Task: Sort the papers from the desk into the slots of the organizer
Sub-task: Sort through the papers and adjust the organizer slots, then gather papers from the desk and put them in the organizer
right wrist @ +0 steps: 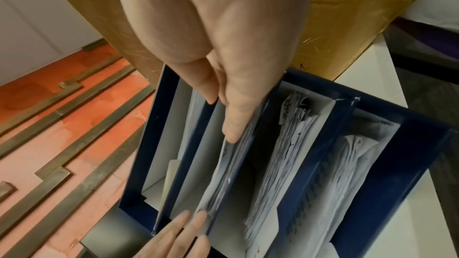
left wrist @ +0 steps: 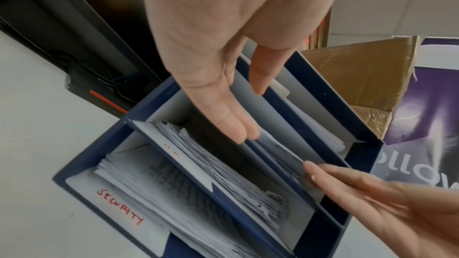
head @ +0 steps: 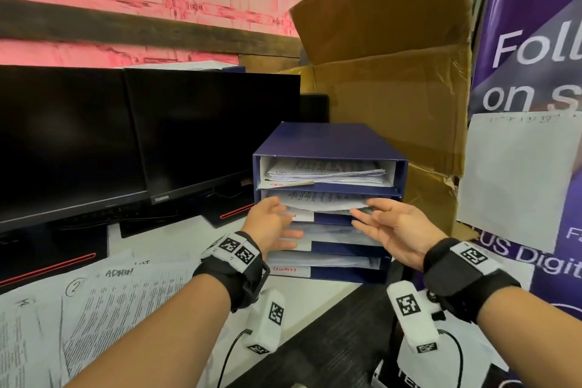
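A dark blue organizer (head: 327,140) with several stacked slots stands on the white desk, each slot holding printed sheets. Both of my hands are at its second slot from the top. My left hand (head: 283,220) touches the left front edge of that slot's paper stack (head: 324,200) with straight fingers. My right hand (head: 368,213) does the same at the right edge. In the left wrist view my left hand (left wrist: 238,125) lies flat along the sheets (left wrist: 278,148). In the right wrist view my right hand (right wrist: 231,125) presses the stack (right wrist: 223,174). More loose papers (head: 94,309) lie on the desk at lower left.
Two dark monitors (head: 214,129) stand left of the organizer, close to its side. A large open cardboard box (head: 387,72) rises behind and to the right. A purple banner (head: 529,72) with a white sheet taped on it fills the right. The lowest slot bears a red handwritten label (left wrist: 119,207).
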Available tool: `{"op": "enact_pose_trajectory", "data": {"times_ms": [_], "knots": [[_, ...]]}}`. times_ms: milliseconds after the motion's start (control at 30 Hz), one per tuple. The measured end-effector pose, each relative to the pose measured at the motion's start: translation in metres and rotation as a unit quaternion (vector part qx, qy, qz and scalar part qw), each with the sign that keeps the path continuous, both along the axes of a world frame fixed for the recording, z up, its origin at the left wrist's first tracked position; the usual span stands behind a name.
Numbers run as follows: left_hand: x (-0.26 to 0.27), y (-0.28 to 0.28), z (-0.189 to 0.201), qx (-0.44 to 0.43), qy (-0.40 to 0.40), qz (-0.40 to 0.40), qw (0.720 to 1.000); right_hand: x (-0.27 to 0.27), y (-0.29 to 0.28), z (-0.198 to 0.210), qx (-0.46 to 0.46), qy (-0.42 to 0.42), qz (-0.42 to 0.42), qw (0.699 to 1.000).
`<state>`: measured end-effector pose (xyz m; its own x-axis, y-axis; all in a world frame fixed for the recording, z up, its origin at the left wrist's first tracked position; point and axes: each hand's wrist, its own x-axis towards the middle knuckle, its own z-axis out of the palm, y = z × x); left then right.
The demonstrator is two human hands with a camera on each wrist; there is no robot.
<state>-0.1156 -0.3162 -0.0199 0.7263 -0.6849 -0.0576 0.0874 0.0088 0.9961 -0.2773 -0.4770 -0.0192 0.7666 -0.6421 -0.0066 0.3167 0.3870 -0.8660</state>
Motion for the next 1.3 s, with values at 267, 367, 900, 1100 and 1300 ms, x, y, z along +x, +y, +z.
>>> {"op": "enact_pose_trajectory", "data": {"times_ms": [267,367,900,1100,1300], "knots": [[0.006,0.001,-0.003,0.072,-0.093,0.008,0.993,0.019,-0.008,-0.007,-0.108,0.087,-0.036,0.99],[0.013,0.01,-0.002,0.106,-0.116,0.025,0.987,0.025,-0.008,-0.007,-0.235,0.225,-0.074,0.943],[0.048,0.136,0.024,0.307,-0.058,0.119,0.942,0.093,0.102,0.005,-0.497,0.324,0.192,0.782],[0.078,0.202,0.018,0.267,-0.056,0.233,0.934,0.134,0.149,-0.007,-0.526,0.357,0.281,0.719],[0.095,0.259,-0.008,0.507,-0.215,0.172,0.817,0.161,0.176,-0.038,-0.536,0.41,0.311,0.67]]}}
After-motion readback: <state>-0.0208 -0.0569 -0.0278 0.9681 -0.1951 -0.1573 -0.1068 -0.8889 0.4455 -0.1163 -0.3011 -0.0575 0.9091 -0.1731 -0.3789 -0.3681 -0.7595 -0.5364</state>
